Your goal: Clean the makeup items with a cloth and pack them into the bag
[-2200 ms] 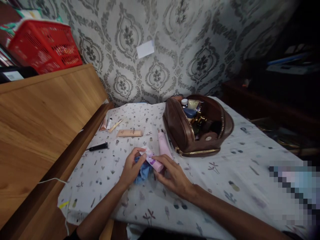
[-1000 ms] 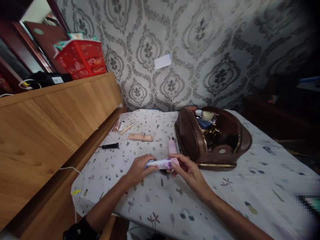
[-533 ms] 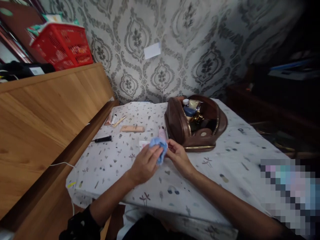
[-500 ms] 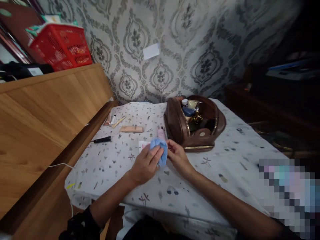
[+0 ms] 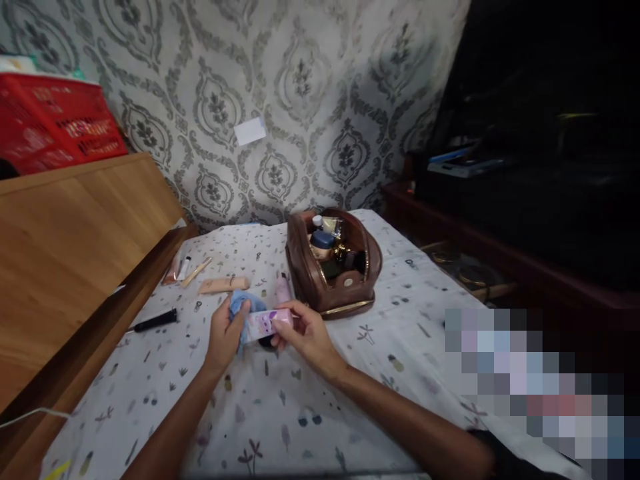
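My left hand is closed around a blue cloth, which wraps the left end of a pink and white tube or bottle with purple print. My right hand pinches the other end of this printed container, above the table. Something small and black shows just under it; I cannot tell whether it belongs to it. Right behind the hands lies a pink tube, close to an open brown toiletry bag holding a dark blue-lidded jar and other small containers.
On the patterned tablecloth, a beige tube, a black slim item and several small cosmetics lie to the left. A wooden panel with a red basket borders the left. A blurred patch covers the right.
My view has turned to the right. The cloth has moved to the container's left end, so its printed side now shows between my hands.
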A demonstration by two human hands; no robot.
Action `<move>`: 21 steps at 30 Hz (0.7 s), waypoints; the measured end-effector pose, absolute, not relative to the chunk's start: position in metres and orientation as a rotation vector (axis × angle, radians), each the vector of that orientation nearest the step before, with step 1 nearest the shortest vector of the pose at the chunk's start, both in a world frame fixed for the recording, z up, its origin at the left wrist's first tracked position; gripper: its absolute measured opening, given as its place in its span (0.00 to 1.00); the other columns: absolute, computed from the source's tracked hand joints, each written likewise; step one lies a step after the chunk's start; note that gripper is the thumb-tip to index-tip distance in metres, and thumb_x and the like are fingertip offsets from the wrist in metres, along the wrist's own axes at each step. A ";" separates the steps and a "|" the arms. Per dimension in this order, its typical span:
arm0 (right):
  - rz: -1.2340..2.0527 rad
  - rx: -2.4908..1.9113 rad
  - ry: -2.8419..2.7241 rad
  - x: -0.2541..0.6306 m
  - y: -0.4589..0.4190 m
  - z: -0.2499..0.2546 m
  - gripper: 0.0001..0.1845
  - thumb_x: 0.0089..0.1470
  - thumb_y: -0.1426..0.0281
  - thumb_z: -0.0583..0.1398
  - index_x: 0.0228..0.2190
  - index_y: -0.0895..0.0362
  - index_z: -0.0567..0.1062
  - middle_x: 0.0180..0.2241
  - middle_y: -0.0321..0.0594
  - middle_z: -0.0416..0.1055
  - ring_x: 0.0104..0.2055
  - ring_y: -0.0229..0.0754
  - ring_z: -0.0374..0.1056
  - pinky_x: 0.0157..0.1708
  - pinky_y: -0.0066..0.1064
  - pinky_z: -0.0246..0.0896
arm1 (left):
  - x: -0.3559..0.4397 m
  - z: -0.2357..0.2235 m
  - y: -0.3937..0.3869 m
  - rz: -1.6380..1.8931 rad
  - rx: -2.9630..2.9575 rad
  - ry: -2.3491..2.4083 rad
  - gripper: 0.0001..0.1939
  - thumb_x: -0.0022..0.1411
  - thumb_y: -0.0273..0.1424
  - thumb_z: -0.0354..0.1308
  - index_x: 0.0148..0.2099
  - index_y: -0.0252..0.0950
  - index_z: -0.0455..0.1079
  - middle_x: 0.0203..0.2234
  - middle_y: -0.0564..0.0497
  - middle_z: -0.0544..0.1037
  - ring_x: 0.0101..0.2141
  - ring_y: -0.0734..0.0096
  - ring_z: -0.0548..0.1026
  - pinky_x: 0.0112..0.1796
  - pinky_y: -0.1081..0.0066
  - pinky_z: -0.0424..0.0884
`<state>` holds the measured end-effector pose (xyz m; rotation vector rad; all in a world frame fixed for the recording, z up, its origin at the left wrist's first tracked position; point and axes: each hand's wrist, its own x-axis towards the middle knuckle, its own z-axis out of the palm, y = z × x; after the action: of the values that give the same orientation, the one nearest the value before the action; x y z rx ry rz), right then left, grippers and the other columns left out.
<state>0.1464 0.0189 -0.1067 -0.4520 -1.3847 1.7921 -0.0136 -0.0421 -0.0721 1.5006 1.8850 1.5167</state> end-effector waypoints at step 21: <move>0.827 -0.752 -1.908 0.310 0.128 0.016 0.13 0.55 0.60 0.65 0.41 0.51 0.77 0.33 0.27 0.77 0.27 0.28 0.73 0.24 0.22 0.69 | 0.095 -0.045 0.026 0.621 2.184 1.389 0.31 0.61 0.32 0.57 0.66 0.32 0.62 0.19 0.54 0.73 0.18 0.66 0.71 0.19 0.70 0.65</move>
<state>0.3102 0.1284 0.0157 -0.7519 -1.9084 0.8268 0.0953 0.0257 -0.0454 2.1841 1.3894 0.6214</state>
